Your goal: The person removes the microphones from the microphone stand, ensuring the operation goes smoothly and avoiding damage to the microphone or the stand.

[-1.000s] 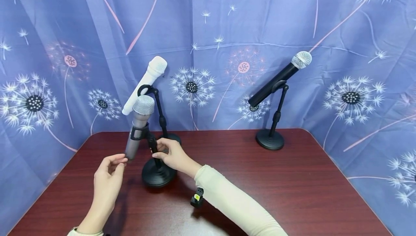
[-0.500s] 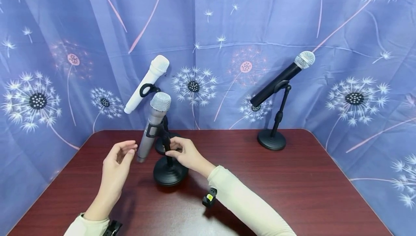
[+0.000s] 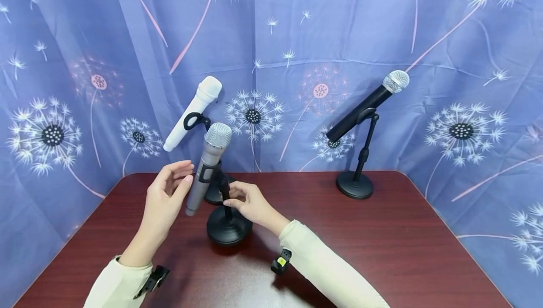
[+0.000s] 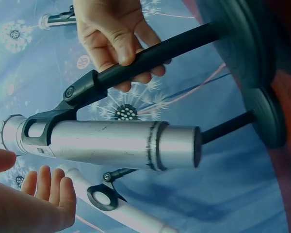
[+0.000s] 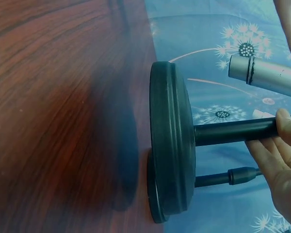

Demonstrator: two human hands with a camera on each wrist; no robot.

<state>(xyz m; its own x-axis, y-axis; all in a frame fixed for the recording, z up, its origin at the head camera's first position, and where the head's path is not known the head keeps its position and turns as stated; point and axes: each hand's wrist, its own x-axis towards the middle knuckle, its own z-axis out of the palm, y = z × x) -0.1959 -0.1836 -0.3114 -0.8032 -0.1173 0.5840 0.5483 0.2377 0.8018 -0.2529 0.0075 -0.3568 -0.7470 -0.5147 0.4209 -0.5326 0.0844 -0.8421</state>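
A silver-grey microphone (image 3: 198,190) leans in the clip of a black desk stand (image 3: 229,230), its mesh head up. My right hand (image 3: 253,206) holds the stand's pole between thumb and fingers, just above the round base. In the right wrist view the base (image 5: 172,141) hangs a little above the tabletop, its shadow apart from it. My left hand (image 3: 167,199) is beside the microphone's left side, fingers loosely bent and apart from it. The left wrist view shows that hand's fingers (image 4: 56,191) next to the silver body (image 4: 106,141), holding nothing.
Behind the grey microphone, a white microphone (image 3: 186,119) leans in another black stand, whose base (image 3: 213,196) is partly hidden. A black microphone (image 3: 360,112) rests in a third stand (image 3: 354,185) at the back right. A blue dandelion-print curtain (image 3: 288,11) surrounds the dark red table (image 3: 360,242).
My right hand has carried the stand and grey microphone to the right. The left hand has left the microphone's lower end, moved up and right, and its fingers have spread.
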